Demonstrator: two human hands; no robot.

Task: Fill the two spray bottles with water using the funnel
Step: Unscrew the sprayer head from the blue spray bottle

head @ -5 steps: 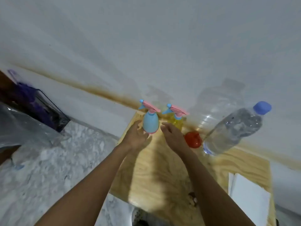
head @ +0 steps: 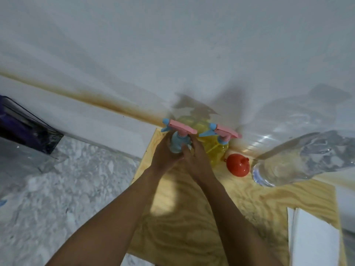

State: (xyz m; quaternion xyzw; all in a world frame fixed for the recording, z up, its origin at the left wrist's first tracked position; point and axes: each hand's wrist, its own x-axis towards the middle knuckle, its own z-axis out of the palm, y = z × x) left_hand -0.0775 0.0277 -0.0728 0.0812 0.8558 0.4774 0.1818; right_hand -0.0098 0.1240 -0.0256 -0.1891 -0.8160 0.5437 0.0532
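A blue spray bottle [head: 177,143] with a pink and blue trigger head stands at the back of the wooden board [head: 201,217]. My left hand [head: 163,156] wraps its left side and my right hand [head: 196,158] closes on its right side. Right behind them stands a yellow spray bottle [head: 219,148] with the same kind of head. A red funnel [head: 238,165] lies on the board to the right. A large clear water bottle [head: 299,160] leans at the far right, its cap out of frame.
A white wall [head: 172,54] with a brown stain rises just behind the bottles. A dark plastic container [head: 25,127] sits at far left on a mottled white floor [head: 67,189]. A white sheet or panel [head: 315,239] lies at the board's right front corner.
Both hands have closed in on the blue spray bottle from its sides. The view has moved closer and the water bottle's cap has left the frame.
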